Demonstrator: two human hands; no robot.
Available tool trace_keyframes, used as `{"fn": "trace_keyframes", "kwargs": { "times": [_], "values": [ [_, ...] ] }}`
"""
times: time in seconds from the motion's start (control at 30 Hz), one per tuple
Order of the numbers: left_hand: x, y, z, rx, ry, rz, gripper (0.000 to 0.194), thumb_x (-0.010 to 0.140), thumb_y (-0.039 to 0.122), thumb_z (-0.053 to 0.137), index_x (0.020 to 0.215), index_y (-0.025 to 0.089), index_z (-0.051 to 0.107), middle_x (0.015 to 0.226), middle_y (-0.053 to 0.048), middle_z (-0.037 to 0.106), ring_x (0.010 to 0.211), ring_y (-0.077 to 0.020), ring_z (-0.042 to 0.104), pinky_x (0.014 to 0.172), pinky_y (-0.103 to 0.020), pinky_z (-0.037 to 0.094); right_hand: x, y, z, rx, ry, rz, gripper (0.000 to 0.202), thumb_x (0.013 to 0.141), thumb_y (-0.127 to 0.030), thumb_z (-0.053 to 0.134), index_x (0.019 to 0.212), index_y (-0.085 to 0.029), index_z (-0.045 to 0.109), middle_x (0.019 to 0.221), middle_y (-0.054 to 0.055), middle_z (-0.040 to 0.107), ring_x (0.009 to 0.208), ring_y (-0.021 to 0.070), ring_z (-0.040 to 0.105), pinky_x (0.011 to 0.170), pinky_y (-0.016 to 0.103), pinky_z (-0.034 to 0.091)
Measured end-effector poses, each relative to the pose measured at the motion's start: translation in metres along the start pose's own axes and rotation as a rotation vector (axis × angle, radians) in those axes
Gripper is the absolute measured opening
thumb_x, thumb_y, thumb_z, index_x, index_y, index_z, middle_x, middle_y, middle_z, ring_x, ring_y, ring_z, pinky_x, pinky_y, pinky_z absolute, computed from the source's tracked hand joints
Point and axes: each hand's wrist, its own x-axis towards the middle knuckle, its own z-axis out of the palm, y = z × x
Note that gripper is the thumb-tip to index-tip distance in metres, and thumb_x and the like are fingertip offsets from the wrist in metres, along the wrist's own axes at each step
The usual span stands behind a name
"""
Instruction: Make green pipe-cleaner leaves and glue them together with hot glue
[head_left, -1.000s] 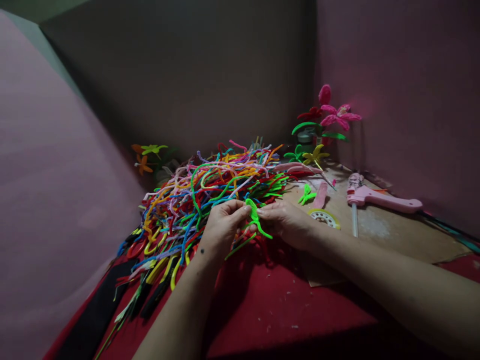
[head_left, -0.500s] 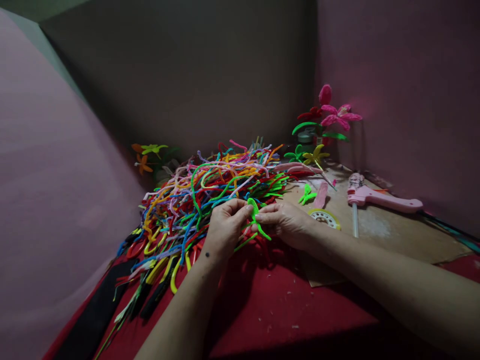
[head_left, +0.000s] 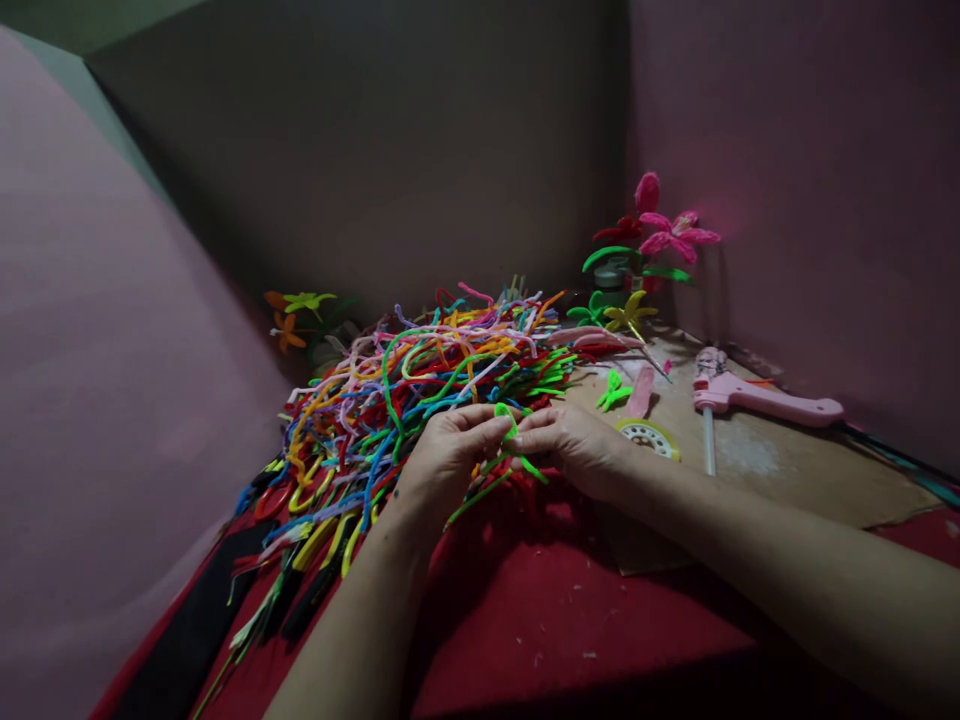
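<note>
Between the fingertips of both hands is a bright green pipe cleaner (head_left: 533, 469) bent into a small loop, with a loose end sticking out below on the right. My left hand (head_left: 455, 452) pinches the loop from the left, thumb on top. From the right, my right hand (head_left: 574, 440) pinches the same piece close to the left fingertips. Fingers cover part of the loop. Just behind the hands lies a large heap of pipe cleaners (head_left: 442, 355) in many colours.
A pink glue gun (head_left: 772, 398) lies on a brown board (head_left: 795, 470) at right, near a yellow-rimmed spool (head_left: 649, 437) and a small green pipe-cleaner piece (head_left: 614, 390). A pink flower (head_left: 679, 236) stands behind. Yellow-handled pliers (head_left: 326, 545) lie left on the red cloth (head_left: 555, 620).
My left hand has turned slightly and its wrist has moved left. The green piece, a longer closed shape before, now shows less between the fingers.
</note>
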Motion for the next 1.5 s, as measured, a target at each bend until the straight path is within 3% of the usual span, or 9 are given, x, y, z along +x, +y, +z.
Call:
{"fn": "trace_keyframes", "kwargs": {
  "times": [0.33,0.5,0.73,0.83,0.93,1.07,1.2,1.37,1.5],
  "values": [
    [0.001,-0.002,0.001,0.019,0.045,0.023,0.015,0.064,0.022,0.068,0.061,0.011,0.059,0.053,0.002,0.05,0.045,-0.0046,0.041,0.044,-0.018,0.029,-0.002,-0.005,0.004,0.104,-0.055,0.098,0.021,0.047,-0.022,0.076,0.05,-0.01,0.059,0.043,-0.002,0.053,0.042,0.0066,0.044,0.047,0.023,0.028],
    [-0.002,0.0,0.008,0.099,0.117,0.066,0.02,0.065,0.024,0.068,0.055,0.011,0.056,0.047,0.004,0.045,0.042,-0.0036,0.037,0.042,-0.018,0.027,-0.001,-0.003,0.002,0.043,-0.051,0.047,0.02,0.051,-0.021,0.074,0.048,-0.011,0.057,0.041,-0.004,0.05,0.04,0.0049,0.04,0.047,0.023,0.027],
    [-0.003,0.003,0.013,0.121,0.214,0.071,0.017,0.064,0.028,0.067,0.064,0.012,0.063,0.051,0.002,0.053,0.044,-0.0061,0.041,0.045,-0.02,0.033,-0.001,-0.002,0.001,-0.073,0.016,-0.02,0.015,0.054,-0.021,0.071,0.051,-0.011,0.059,0.043,-0.003,0.051,0.042,0.0061,0.041,0.047,0.023,0.029],
    [-0.003,0.002,0.013,0.258,0.311,0.179,0.014,0.064,0.028,0.066,0.062,0.014,0.065,0.052,0.002,0.053,0.046,-0.0075,0.041,0.047,-0.021,0.033,-0.002,-0.003,0.002,-0.158,0.042,-0.043,0.016,0.056,-0.023,0.069,0.05,-0.012,0.059,0.041,-0.003,0.051,0.04,0.006,0.039,0.045,0.023,0.027],
    [-0.006,-0.001,0.016,0.519,0.416,0.44,0.008,0.065,0.025,0.065,0.062,0.018,0.067,0.064,-0.001,0.058,0.06,-0.0123,0.05,0.058,-0.023,0.038,-0.003,-0.003,0.003,-0.192,0.054,-0.071,0.016,0.057,-0.021,0.065,0.047,-0.013,0.055,0.039,-0.004,0.047,0.039,0.0056,0.036,0.043,0.023,0.024],
    [-0.01,-0.003,0.02,0.691,0.43,0.633,0.007,0.069,0.023,0.062,0.069,0.022,0.069,0.072,-0.002,0.06,0.068,-0.0139,0.053,0.068,-0.023,0.04,-0.004,-0.006,0.005,-0.185,0.046,-0.077,0.018,0.056,-0.021,0.063,0.044,-0.014,0.051,0.038,-0.005,0.043,0.039,0.0056,0.035,0.042,0.022,0.025],
    [-0.005,-0.003,0.018,0.507,0.463,0.498,0.012,0.071,0.027,0.061,0.065,0.018,0.066,0.064,0.0,0.056,0.059,-0.0111,0.05,0.057,-0.022,0.039,-0.007,-0.01,0.009,-0.21,0.072,-0.086,0.018,0.058,-0.023,0.064,0.046,-0.014,0.054,0.039,-0.003,0.048,0.04,0.0065,0.039,0.044,0.022,0.028],
    [0.001,0.002,0.007,0.121,0.424,0.356,0.021,0.073,0.035,0.059,0.082,0.017,0.061,0.062,0.003,0.052,0.047,-0.0058,0.044,0.044,-0.018,0.033,-0.006,-0.01,0.008,-0.184,0.107,-0.118,0.02,0.062,-0.026,0.063,0.049,-0.012,0.057,0.046,0.001,0.056,0.041,0.0067,0.041,0.046,0.023,0.03],
    [0.0,0.006,0.005,0.26,0.236,0.165,0.025,0.067,0.037,0.065,0.076,0.014,0.062,0.058,0.002,0.055,0.043,-0.0052,0.043,0.041,-0.017,0.031,-0.001,-0.01,0.003,-0.035,0.147,-0.171,0.018,0.059,-0.027,0.067,0.053,-0.013,0.058,0.044,-0.003,0.051,0.041,0.0056,0.038,0.045,0.023,0.027]
  ]
}}
